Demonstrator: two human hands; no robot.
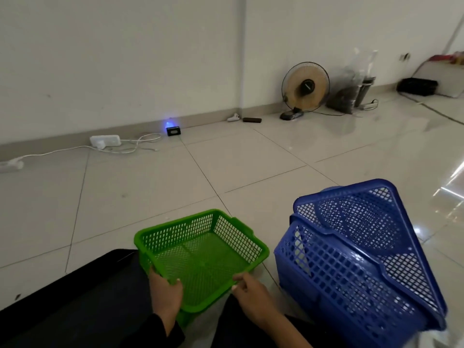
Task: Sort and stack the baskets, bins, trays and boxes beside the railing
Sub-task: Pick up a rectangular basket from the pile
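A shallow green mesh basket (200, 252) is held low over my lap, tilted slightly toward me. My left hand (165, 295) grips its near left rim, fingers curled over the edge. My right hand (251, 295) pinches the near right rim. To the right stands a stack of blue mesh baskets (351, 259), the top one lying tilted across the lower ones. No railing is in view.
Pale tiled floor stretches ahead to a white wall. Along the wall lie a white power strip (105, 141) with cables, a small black device (173, 131) glowing blue, and a standing fan (305, 87). A black box (418, 86) sits far right.
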